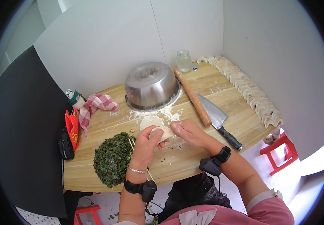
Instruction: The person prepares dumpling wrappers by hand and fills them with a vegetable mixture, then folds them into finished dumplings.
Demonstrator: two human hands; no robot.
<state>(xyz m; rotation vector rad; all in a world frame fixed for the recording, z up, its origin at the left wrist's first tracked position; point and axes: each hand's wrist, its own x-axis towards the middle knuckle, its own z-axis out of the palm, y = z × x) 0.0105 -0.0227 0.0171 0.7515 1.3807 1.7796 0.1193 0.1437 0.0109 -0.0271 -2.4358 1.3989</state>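
Observation:
My left hand is closed around a pale dumpling, with the thumb on its near side and fingertips showing beneath. At the dumpling's right end, my right hand has its fingers bent and drawn together against the edge; the fingertips are partly hidden. Just beyond the hands, a round dough wrapper lies on floured wood. A heap of chopped greens sits to the left of my left hand. Chopsticks pass beneath my left wrist, one end at the greens.
An upturned steel bowl stands at the back of the wooden table. Right of it lie a rolling pin and a cleaver, near a glass jar. Finished dumplings line the right edge; a checked cloth lies left.

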